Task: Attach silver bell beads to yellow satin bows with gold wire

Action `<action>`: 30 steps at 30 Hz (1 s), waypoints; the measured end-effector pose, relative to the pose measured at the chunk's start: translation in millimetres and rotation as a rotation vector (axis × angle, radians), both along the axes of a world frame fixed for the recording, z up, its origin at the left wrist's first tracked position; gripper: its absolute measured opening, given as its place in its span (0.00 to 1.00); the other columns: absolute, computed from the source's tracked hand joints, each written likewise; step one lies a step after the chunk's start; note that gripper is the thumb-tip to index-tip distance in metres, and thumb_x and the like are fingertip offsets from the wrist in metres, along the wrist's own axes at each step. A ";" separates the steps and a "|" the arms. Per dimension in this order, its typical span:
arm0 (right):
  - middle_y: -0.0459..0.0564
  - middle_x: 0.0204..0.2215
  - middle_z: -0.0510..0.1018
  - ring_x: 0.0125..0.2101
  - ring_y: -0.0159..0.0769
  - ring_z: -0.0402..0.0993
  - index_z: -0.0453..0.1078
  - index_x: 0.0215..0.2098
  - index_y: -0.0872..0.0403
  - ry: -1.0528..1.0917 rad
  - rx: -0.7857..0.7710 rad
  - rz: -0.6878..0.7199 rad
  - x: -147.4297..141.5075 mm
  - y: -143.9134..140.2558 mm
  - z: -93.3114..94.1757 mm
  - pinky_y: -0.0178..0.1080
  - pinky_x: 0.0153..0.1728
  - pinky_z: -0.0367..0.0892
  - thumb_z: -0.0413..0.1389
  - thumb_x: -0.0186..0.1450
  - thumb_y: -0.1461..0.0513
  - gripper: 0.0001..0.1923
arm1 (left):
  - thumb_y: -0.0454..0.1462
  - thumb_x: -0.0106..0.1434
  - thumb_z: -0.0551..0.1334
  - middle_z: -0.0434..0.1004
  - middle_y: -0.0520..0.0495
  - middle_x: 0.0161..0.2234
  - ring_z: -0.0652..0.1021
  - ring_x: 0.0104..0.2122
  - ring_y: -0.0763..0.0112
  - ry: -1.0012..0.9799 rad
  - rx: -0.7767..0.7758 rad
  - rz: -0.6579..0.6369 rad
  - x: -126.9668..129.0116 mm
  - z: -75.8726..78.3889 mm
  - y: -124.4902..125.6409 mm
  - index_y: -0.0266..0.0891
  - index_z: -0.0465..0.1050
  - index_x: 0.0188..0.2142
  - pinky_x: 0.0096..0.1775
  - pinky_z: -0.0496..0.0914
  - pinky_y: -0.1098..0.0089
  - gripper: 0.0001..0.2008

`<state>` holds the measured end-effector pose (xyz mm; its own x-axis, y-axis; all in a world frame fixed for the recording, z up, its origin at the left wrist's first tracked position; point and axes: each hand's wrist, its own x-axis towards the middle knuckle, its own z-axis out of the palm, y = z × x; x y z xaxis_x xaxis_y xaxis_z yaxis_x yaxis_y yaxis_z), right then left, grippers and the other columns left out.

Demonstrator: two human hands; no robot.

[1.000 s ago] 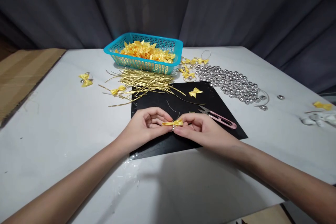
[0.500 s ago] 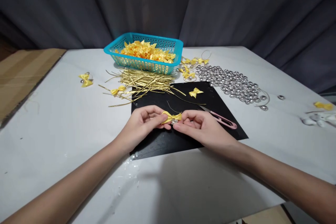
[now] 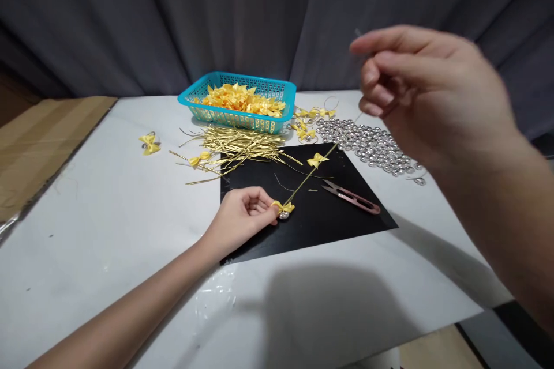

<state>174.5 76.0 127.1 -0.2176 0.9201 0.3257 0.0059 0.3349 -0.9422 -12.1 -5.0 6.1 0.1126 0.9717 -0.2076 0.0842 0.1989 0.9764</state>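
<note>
On the black mat [image 3: 303,225], a small yellow bow [image 3: 282,207] with a silver bell [image 3: 284,215] under it sits pinched at the fingertips of the left hand [image 3: 242,213], whose forearm lies low across the white table [image 3: 108,213]. From the bow a thin gold wire [image 3: 309,176] runs taut, up and to the right, to the right hand [image 3: 428,92], raised high near the camera with its fingers curled closed around the wire's far end. Pink snips [image 3: 352,197] lie on the mat just beside the wire; beyond are a loose bow [image 3: 317,159], gold wires [image 3: 238,144], silver bells [image 3: 372,147] and a teal basket [image 3: 242,120] of bows.
</note>
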 end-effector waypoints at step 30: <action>0.45 0.25 0.66 0.22 0.25 0.59 0.68 0.33 0.57 -0.326 -0.623 0.265 -3.1 -91.0 -103.7 0.31 0.25 0.55 0.52 0.63 0.57 0.11 | 0.34 0.52 0.65 0.76 0.52 0.21 0.78 0.22 0.77 -0.496 -0.037 0.207 -11.8 -1.9 5.1 0.35 0.67 0.22 0.27 0.67 0.79 0.08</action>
<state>171.5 -15.0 23.5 -0.4536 0.8166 -0.3571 0.3104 -0.2308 -0.9222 -23.9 0.1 4.2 0.0127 0.9770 -0.2127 -0.4304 0.1974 0.8808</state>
